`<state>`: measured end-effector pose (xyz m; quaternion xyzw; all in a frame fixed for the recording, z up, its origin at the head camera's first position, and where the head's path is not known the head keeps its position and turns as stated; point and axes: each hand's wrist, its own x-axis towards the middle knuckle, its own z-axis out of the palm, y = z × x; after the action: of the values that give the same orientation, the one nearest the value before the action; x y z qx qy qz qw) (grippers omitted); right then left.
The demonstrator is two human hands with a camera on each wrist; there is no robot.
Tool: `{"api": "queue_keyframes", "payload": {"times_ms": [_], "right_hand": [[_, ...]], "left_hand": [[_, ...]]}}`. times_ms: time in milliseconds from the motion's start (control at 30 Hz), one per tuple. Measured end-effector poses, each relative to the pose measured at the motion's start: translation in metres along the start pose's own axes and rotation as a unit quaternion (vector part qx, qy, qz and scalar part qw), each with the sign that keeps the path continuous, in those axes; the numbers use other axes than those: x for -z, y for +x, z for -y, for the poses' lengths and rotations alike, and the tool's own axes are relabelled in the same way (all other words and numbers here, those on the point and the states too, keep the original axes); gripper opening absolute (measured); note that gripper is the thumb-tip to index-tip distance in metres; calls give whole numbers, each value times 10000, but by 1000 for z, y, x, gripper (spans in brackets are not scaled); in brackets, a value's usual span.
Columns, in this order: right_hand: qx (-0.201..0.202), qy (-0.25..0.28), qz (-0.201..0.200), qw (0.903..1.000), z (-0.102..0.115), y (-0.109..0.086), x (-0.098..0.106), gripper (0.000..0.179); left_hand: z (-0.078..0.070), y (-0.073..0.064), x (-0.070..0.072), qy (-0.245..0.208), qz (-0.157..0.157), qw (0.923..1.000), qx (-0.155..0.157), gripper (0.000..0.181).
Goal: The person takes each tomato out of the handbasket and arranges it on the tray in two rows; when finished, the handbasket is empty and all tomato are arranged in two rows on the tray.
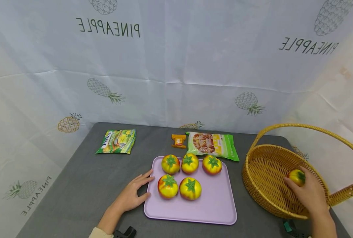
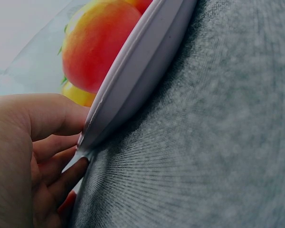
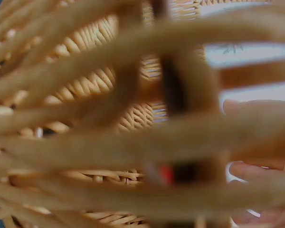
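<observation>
My right hand [image 1: 311,193] is inside the wicker basket [image 1: 262,191] at the right, its fingers and thumb around a yellow-red persimmon [image 1: 296,177] with a green leafy top. In the right wrist view, blurred basket weave [image 3: 109,152] hides most of that hand [image 3: 261,161]. My left hand [image 1: 134,191] rests against the left rim of the lilac tray [image 1: 212,208], fingers spread and fairly straight. The left wrist view shows the hand [image 2: 42,137] touching the tray's edge [image 2: 133,76]. Several similar persimmons [image 1: 190,188] sit on the tray in two rows.
Behind the tray lie a green-and-white food packet [image 1: 212,145] and a small orange packet [image 1: 178,141]. A green FOX'S candy bag [image 1: 117,141] lies at the back left of the dark grey table [image 1: 84,185]. The basket's tall handle [image 1: 313,127] arches over its opening.
</observation>
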<state>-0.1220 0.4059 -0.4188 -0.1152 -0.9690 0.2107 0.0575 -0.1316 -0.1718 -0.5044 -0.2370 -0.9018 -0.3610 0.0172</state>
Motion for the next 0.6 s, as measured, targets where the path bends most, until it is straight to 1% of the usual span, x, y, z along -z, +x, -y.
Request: {"api": "queue_keyframes", "payload": {"times_ms": [233,500,600], "right_hand": [[8,-92,-4,10000,-9,6,-1,86],[-342,-12,193,9992,-17,12,-1,92],[-407,14,233,9989,-18,13,-1,92]], "left_hand": [[1,0,0,-33,47,10000,-11,50],[0,0,0,9,37,10000,-2,50],[0,0,1,1,41,10000,7,50]]}}
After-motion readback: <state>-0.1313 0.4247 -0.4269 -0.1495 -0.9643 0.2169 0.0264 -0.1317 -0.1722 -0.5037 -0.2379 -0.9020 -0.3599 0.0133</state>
